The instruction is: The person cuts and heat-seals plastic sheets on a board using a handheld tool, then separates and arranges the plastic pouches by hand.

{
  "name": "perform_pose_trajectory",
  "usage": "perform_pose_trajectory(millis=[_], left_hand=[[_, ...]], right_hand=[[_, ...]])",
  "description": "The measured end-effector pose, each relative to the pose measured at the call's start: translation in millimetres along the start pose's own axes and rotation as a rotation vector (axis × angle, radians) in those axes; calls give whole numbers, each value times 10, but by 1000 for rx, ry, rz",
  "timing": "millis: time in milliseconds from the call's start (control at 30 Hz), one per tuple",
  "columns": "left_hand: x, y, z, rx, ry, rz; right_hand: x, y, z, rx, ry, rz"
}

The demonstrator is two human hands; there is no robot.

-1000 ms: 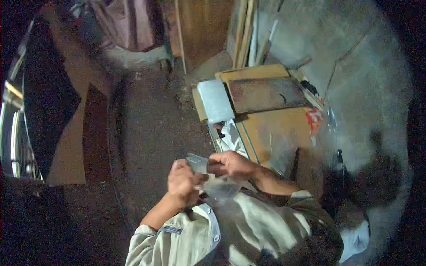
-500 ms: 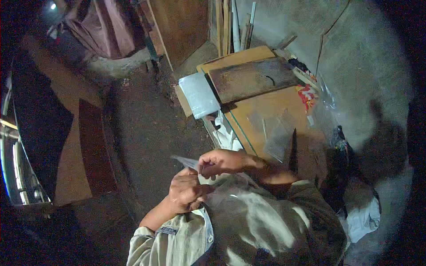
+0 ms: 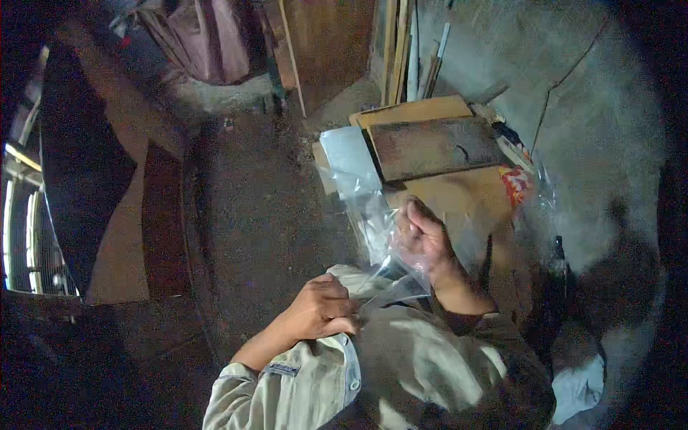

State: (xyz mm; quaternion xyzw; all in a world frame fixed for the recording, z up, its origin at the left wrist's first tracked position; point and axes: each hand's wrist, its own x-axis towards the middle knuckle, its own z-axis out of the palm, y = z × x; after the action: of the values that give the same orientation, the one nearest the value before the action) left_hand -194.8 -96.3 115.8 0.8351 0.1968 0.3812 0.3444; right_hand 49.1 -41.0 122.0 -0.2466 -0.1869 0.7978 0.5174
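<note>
A clear plastic bag [image 3: 405, 285] stretches between my two hands in front of my shirt. My left hand [image 3: 320, 308] is closed at the bag's lower left end, thumb pressed against the fingers. Higher up and to the right, my right hand [image 3: 424, 242] pinches the plastic with its fingers curled in. The bag is thin and shiny, and its exact outline is hard to follow. Behind it lies a stack of white sheets [image 3: 350, 154] at the corner of a low table.
The low table carries a dark stained board [image 3: 437, 147] and a red and yellow packet [image 3: 516, 184]. Wooden strips [image 3: 396, 54] lean in the corner by the wall. A dark bottle [image 3: 559, 251] stands at the right. Bare floor [image 3: 251, 208] lies to the left.
My right hand has moved up and right, away from my left hand, spreading the plastic bag between them. My left hand has shifted slightly down and right. The view has shifted a little.
</note>
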Motion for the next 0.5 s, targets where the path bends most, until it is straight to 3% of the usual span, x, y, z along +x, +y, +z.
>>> perform_pose_trajectory(millis=[100,167,200,233,333,433,500], left_hand=[[-14,-77,-40,-79,-69,-101],[-95,-245,35,-494,224,-473],[-80,-303,40,-589,315,-560],[-56,-355,1,-574,274,-573],[183,-269,16,-734,392,-548],[393,-274,81,-839,505,-676],[495,-292,118,-907,771,-692]], right_hand=[[-70,-120,130,-149,-28,-68],[-88,-100,76,-258,-59,-102],[-102,-83,60,-361,-83,-134],[-115,-85,84,-365,-84,-134],[-197,-101,233,-789,-156,-50],[-222,-38,296,-825,-238,-68],[-229,-27,228,-853,-268,-66]])
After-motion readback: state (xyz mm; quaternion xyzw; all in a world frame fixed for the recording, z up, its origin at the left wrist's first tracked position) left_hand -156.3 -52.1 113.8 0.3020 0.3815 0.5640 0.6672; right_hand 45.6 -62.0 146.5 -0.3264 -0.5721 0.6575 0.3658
